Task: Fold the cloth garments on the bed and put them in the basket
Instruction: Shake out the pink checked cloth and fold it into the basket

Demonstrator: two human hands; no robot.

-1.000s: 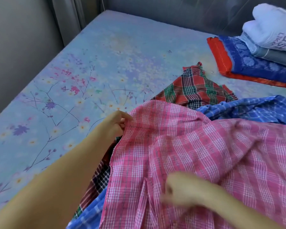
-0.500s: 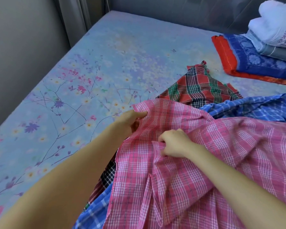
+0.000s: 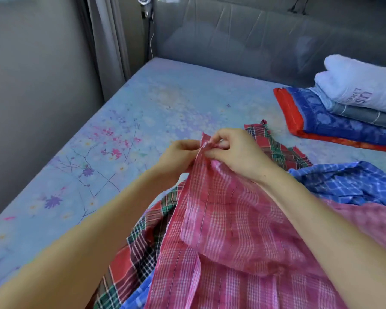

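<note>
**Around the bed**

A grey curtain (image 3: pixel 107 47) hung in the corner, well beyond the grip and to its left. A padded grey headboard (image 3: pixel 254 36) ran behind. A thin cord (image 3: pixel 151 41) dangled beside the curtain.

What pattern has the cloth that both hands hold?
The cloth has a pink and white check, clearest in the head view.

Only legible print: grey letters "US" with a smaller word below, apparently "LIKE", upside down on the white folded garment (image 3: pixel 361 83). It tops the stack, well right of both hands. Nothing else readable.
</note>
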